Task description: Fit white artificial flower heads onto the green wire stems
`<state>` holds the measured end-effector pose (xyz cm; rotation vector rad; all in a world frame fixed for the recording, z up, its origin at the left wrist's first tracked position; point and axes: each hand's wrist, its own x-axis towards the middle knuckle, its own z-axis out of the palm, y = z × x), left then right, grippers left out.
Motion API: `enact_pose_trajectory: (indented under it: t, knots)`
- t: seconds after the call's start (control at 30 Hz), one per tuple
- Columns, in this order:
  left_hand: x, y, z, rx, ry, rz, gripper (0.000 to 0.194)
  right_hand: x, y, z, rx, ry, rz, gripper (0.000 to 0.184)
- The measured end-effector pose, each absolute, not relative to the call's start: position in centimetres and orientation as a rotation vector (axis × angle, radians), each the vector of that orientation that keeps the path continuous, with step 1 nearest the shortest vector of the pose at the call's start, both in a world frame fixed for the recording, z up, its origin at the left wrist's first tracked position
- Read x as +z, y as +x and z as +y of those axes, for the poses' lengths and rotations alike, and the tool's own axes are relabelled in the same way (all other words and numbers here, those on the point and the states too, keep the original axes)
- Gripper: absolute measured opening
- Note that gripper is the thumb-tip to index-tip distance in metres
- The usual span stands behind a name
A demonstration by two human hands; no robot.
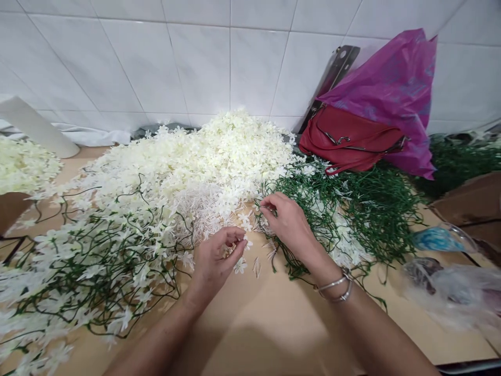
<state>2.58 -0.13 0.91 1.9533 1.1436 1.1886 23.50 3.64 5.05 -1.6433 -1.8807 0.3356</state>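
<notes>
My left hand (217, 258) is closed in a pinch above the table, thumb against fingertips; whatever lies between them is too small to make out. Just beyond those fingertips are a few loose white flowers (240, 266). At the near edge of a heap of green plastic stems (368, 209), my right hand (287, 224) has its thumb and index finger curled together, and what they pinch is unclear. Behind both hands rises a large pile of cream-white artificial flowers (219, 151). Thin white sticks, perhaps stamens, (199, 211) lie bunched in front of it.
White flowers joined to green stems (105, 266) spread over the left of the table (235, 334). A red handbag (348, 136) and a purple plastic bag (403, 89) lean by the tiled wall. At right are a blue patterned mask-like item (438, 238) and a clear plastic bag (457, 292).
</notes>
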Motion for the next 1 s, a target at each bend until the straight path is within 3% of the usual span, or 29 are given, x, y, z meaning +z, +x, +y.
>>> enact_pose_trajectory:
  t: [0.27, 0.4, 0.63, 0.8, 1.0]
  knots:
    - [0.4, 2.0, -0.1, 1.309, 1.916, 1.192, 0.021, 3.4, 21.5, 5.9, 0.219, -1.73, -2.162, 0.025]
    - [-0.6, 1.9, 0.3, 1.314, 1.809, 1.19, 0.03, 2.6, 21.8, 5.9, 0.203, -1.731, -2.206, 0.017]
    - [-1.0, 2.0, 0.5, 1.323, 1.603, 1.209, 0.013, 1.9, 23.2, 5.6, 0.426, -1.546, -1.841, 0.015]
    - [-0.8, 2.3, 0.4, 1.231, 1.268, 1.255, 0.03, 1.5, 22.9, 5.6, 0.545, -1.356, -1.647, 0.016]
    - [-0.3, 2.6, 1.1, 1.362, 1.023, 1.166, 0.044, 2.6, 21.1, 4.6, 0.646, -1.225, -1.564, 0.011]
